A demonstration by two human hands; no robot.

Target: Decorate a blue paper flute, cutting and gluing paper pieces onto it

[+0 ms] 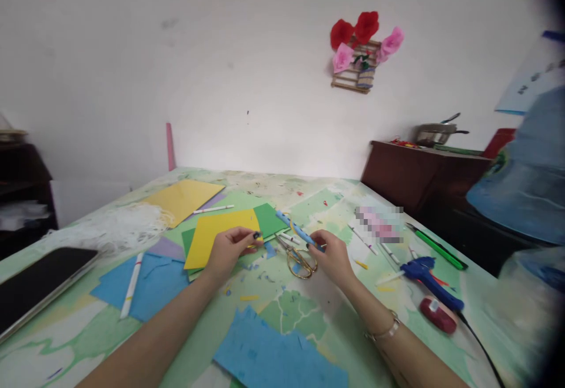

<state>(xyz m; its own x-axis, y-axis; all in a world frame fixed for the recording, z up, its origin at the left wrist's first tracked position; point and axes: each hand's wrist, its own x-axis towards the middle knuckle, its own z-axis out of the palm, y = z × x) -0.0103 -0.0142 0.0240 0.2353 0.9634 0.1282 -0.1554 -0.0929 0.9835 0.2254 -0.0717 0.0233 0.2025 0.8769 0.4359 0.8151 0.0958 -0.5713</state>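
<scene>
My left hand (232,251) is closed in a pinch above the front edge of a yellow sheet (223,232). A small dark spot shows at its fingertips, but what they hold is too small to make out. My right hand (334,258) has its fingers closed on the near end of a slim light blue strip (296,230), which slants up to the left with a bit of yellow beside it. Between the hands lie scissors with gold handles (302,263), their blades pointing toward the green sheets (269,218). Small blue and yellow scraps are scattered around them.
Blue sheets lie at the front (278,352) and left, one under a white marker (132,285). A blue glue gun (430,279), red stapler-like object (438,314) and green cutter (439,248) are right. A black phone-like slab (39,285) and white shredded strands (115,226) are left.
</scene>
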